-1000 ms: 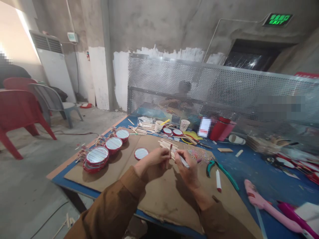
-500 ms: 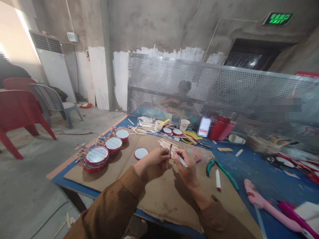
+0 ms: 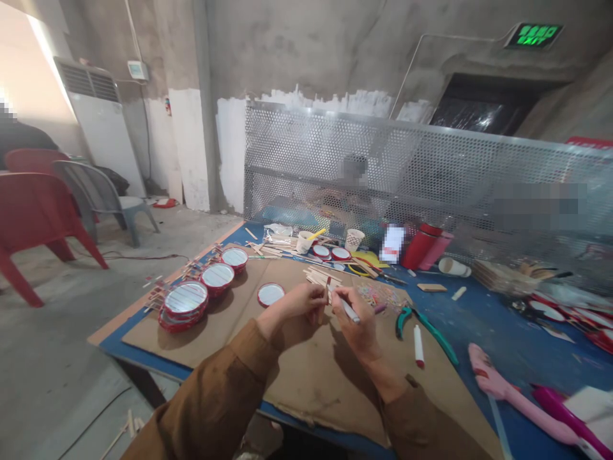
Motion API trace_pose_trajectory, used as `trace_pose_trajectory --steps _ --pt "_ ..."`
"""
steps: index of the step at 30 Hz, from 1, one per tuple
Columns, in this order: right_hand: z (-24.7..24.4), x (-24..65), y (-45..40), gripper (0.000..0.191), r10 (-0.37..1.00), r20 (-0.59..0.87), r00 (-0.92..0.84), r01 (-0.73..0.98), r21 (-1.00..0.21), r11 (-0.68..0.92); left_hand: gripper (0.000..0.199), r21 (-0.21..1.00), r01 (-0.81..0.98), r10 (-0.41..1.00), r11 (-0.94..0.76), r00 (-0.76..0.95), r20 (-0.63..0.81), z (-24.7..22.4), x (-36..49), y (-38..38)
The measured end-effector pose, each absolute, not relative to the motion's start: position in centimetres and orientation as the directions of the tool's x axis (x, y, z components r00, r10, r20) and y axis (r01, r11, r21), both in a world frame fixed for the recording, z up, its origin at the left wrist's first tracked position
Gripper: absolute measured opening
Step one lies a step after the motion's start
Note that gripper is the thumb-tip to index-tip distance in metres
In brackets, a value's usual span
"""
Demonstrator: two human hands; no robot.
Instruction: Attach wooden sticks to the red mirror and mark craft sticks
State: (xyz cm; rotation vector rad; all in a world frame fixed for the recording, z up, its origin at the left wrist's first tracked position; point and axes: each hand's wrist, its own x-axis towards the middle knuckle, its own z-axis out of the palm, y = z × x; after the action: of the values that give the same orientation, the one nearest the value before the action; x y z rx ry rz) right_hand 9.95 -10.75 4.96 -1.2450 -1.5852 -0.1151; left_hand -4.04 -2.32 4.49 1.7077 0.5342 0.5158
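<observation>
My left hand [image 3: 309, 301] is closed, pinching a thin wooden stick [image 3: 328, 287] upright; its upper end looks reddish-brown. Opposite it, my right hand [image 3: 357, 317] grips a white marker pen [image 3: 350, 311], the writing end pointed at the stick. Whether the marker's tip touches the wood is too small to tell. Just beyond both hands lies a pile of pale wooden sticks [image 3: 318, 276]. A red-rimmed round disc [image 3: 271, 294] rests on the cardboard [image 3: 306, 383], left of my left hand. Another white marker [image 3: 419, 345] with a red end lies to the right.
Stacks of red-rimmed discs [image 3: 186, 300] line the left side. Teal-handled pliers [image 3: 433, 332], a pink glue gun [image 3: 507, 390], scattered coloured bands [image 3: 383, 296], a paper cup [image 3: 304, 242] and a red bottle [image 3: 421, 246] sit around the work area. A perforated metal screen [image 3: 306, 150] stands behind the table.
Both hands keep nearly the same place and grip. My right hand and the marker have shifted very slightly left.
</observation>
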Motion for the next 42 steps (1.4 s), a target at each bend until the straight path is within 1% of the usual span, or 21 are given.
trace_pose_trajectory --steps 5,13,21,33,38,42 --pt "5.07 9.86 -10.87 0.017 0.637 0.765 0.095 0.753 -0.474 0.456 0.027 0.976 0.087 0.614 -0.201 0.788 0.056 4.43 -4.13 -2.36" --pt "5.0 9.99 -10.9 0.017 0.637 0.764 0.101 0.763 -0.47 0.443 0.029 0.982 0.052 0.599 -0.182 0.798 0.069 4.12 -3.95 -2.15" --pt "5.06 9.92 -10.9 0.016 0.629 0.768 0.121 0.76 -0.479 0.439 0.025 0.97 0.084 0.62 -0.226 0.781 0.077 4.09 -4.07 -2.25" --pt "5.34 9.98 -10.94 0.015 0.609 0.783 0.122 0.763 -0.467 0.447 0.022 0.966 0.087 0.607 -0.243 0.79 0.082 4.34 -4.09 -2.22" --pt "5.26 9.95 -10.99 0.016 0.615 0.783 0.096 0.76 -0.457 0.462 0.023 0.971 0.085 0.604 -0.222 0.794 0.069 4.28 -4.1 -2.14" --pt "5.06 10.0 -10.96 0.017 0.626 0.773 0.097 0.775 -0.453 0.44 0.022 0.97 0.082 0.605 -0.23 0.793 0.077 4.11 -4.07 -2.03"
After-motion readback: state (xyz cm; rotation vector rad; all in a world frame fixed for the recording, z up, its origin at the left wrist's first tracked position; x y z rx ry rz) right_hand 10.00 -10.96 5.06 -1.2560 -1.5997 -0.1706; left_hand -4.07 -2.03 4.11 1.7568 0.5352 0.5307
